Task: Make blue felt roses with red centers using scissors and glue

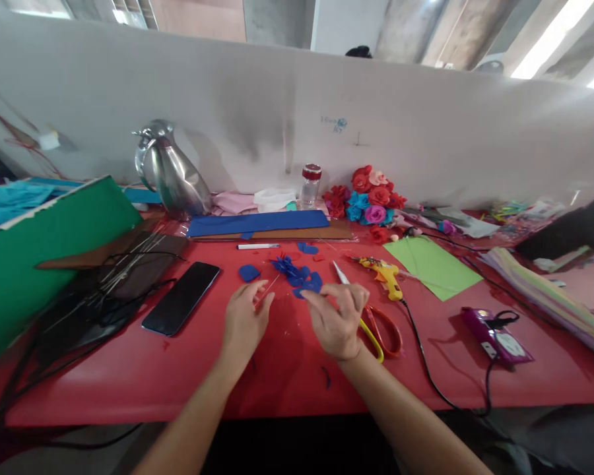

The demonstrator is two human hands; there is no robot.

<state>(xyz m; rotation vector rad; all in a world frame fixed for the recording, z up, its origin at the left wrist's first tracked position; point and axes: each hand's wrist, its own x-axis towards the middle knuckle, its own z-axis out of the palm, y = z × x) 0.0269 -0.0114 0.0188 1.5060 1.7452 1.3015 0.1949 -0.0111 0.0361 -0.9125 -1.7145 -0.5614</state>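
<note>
My left hand (245,316) is closed in a pinch around a thin wire (273,284), which slants up to the right from the fingertips. Its palm hovers over the red table. My right hand (337,318) is curled, with thumb and fingers drawn together; a blue petal-shaped piece (313,284) shows right at the fingertips, but I cannot tell whether it is gripped or lies behind them. Just beyond both hands is a bunch of blue strips (290,269), with another blue cut piece (249,272) to its left. Scissors (393,332) with red and yellow handles lie beside my right hand, partly hidden by it.
A black phone (181,298) lies left, near a green box (54,257). To the right are a yellow glue gun (387,277) with its cord, a green sheet (433,267) and a purple power block (497,336). A steel jug (178,175), a jar (310,188) and paper flowers (373,198) stand behind.
</note>
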